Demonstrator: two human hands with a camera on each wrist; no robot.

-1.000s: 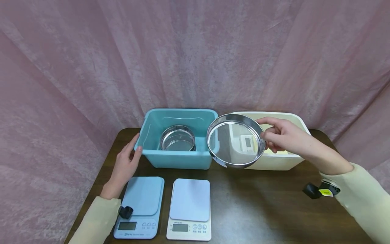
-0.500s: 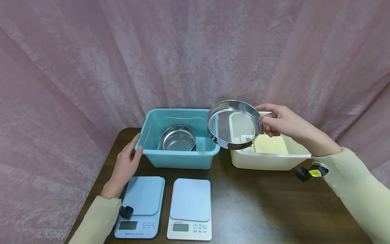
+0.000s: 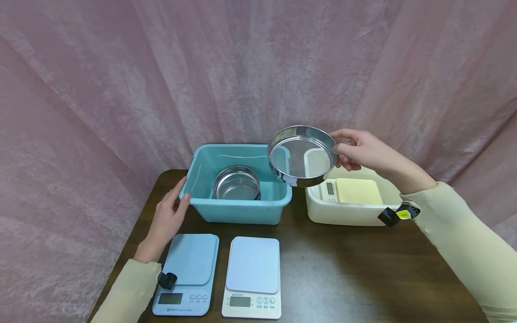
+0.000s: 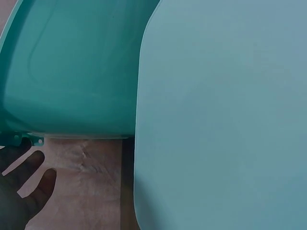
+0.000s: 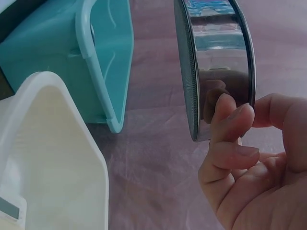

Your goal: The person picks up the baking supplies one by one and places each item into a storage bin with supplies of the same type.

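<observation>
My right hand (image 3: pixel 365 150) holds a round metal sieve (image 3: pixel 299 157) by its right side, up in the air between two bins and overlapping both in the head view. In the right wrist view the fingers grip the sieve's shiny wall (image 5: pixel 223 55), its mesh face turned left. At the left corner of the blue bin (image 3: pixel 238 214), my left hand (image 3: pixel 165 220) rests at the rim with its fingers spread and fairly straight. Inside that bin sits another metal sieve (image 3: pixel 237 192). The left wrist view shows these fingers (image 4: pixel 29 167) beside the bin's edge.
To the right stands a cream bin (image 3: pixel 347 218) with a yellow-topped kitchen scale (image 3: pixel 358 190) inside. A blue scale (image 3: pixel 191 260) and a white scale (image 3: pixel 253 264) lie side by side on the dark wooden table (image 3: pixel 347 273). A pink curtain (image 3: pixel 250 72) hangs behind.
My right hand has raised the sieve and carried it left from over the cream bin, towards the blue bin. The left hand stays at the blue bin's corner.
</observation>
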